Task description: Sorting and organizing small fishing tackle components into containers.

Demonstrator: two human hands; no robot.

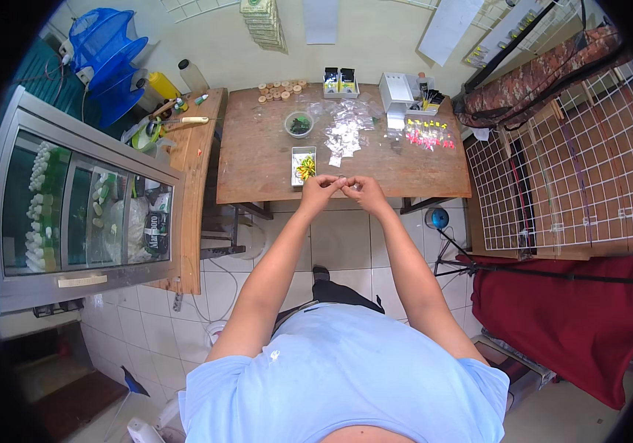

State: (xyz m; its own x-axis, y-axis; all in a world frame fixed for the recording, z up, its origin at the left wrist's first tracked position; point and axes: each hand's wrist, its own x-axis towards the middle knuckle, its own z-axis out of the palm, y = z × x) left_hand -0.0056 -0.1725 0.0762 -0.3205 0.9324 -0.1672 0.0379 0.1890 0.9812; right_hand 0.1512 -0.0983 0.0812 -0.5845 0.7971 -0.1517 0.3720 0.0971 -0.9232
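My left hand (322,191) and my right hand (363,192) meet at the front edge of a wooden table (266,191). Their fingertips pinch a small clear item, perhaps a plastic bag, too small to tell. Just beyond my left hand is a white tray (296,180) with yellow, red and green small pieces (306,166). Behind it stands a round clear tub (298,125) with dark green contents. Small clear plastic bags (344,130) lie in a loose pile beyond my hands. Filled bags with pink and yellow pieces (430,134) lie at the right.
Wooden discs (280,91), a white box of packets (340,94) and a white container (395,93) stand along the table's back. A glass-fronted cabinet (89,210) is on the left. A white wire grid (571,166) and a black tripod (468,267) are on the right.
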